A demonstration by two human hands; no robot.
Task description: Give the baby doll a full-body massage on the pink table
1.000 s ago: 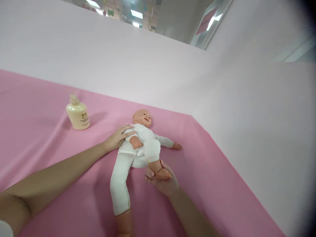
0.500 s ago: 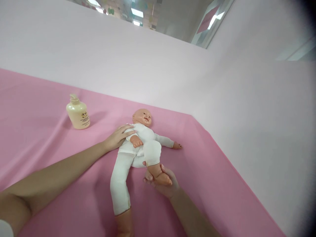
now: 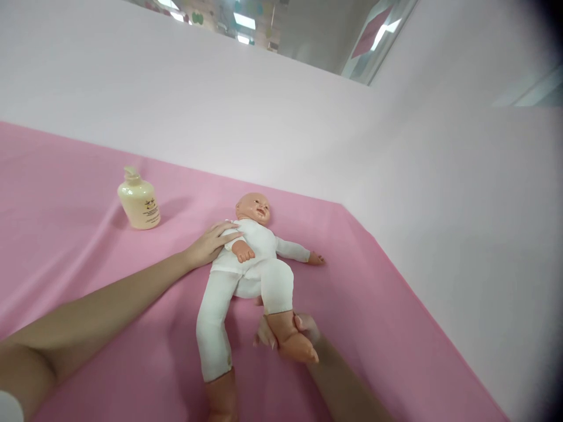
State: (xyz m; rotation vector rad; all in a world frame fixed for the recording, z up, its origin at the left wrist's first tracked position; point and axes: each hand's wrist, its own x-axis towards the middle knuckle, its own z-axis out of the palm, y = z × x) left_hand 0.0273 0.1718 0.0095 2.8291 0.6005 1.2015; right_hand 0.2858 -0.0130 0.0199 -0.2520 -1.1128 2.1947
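A baby doll point(image 3: 259, 237) in white cloth with bare tan hands and feet lies on its back on a pink sheet. My left hand point(image 3: 210, 243) rests on the doll's shoulder and upper arm at the left, its fingers stretched flat; the thumb is hidden. Around the doll's ankle, on the right side of the picture, my right hand point(image 3: 288, 331) is closed, partly covered by the foot point(image 3: 299, 347). That leg is raised and bent at the knee point(image 3: 278, 281). The other leg point(image 3: 214, 334) stretches down toward me.
A cream pump bottle point(image 3: 141, 202) stands upright on the pink sheet point(image 3: 79, 176), left of the doll. White walls point(image 3: 281, 129) rise behind and to the right of the sheet. A window point(image 3: 308, 35) is set in the back wall.
My right hand has moved toward me and slightly right with the doll's ankle. The bent leg is less folded against the body. My left hand stays in place.
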